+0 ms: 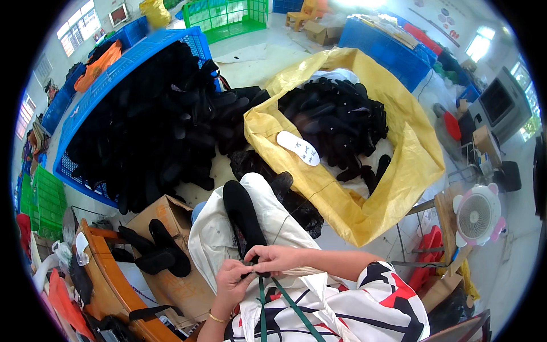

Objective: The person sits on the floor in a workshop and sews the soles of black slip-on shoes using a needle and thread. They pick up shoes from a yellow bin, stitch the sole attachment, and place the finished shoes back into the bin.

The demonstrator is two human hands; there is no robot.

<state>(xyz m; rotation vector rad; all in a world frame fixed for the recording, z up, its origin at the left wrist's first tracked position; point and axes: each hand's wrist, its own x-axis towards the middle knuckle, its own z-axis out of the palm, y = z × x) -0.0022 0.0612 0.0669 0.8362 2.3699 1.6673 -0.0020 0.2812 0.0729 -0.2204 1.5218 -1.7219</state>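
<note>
A black slipper-like shoe (239, 211) lies lengthwise on the white cloth (205, 242) over my lap, toe pointing away from me. My left hand (231, 280) and my right hand (276, 259) meet at its near end. The fingers of both are closed in a pinch, and the fingertips almost touch. Whatever they pinch is too small to make out. Part of the shoe's near end is hidden behind my right hand. Two green straps (296, 308) run down over my patterned clothing, just below the hands.
Black footwear fills a large blue crate (131, 54) at left and spills toward a yellow sack (416, 142) holding more. A white insole (298, 148) rests on the sack's edge. Several black shoes (162, 251) lie on a carton at lower left. A fan (478, 214) stands right.
</note>
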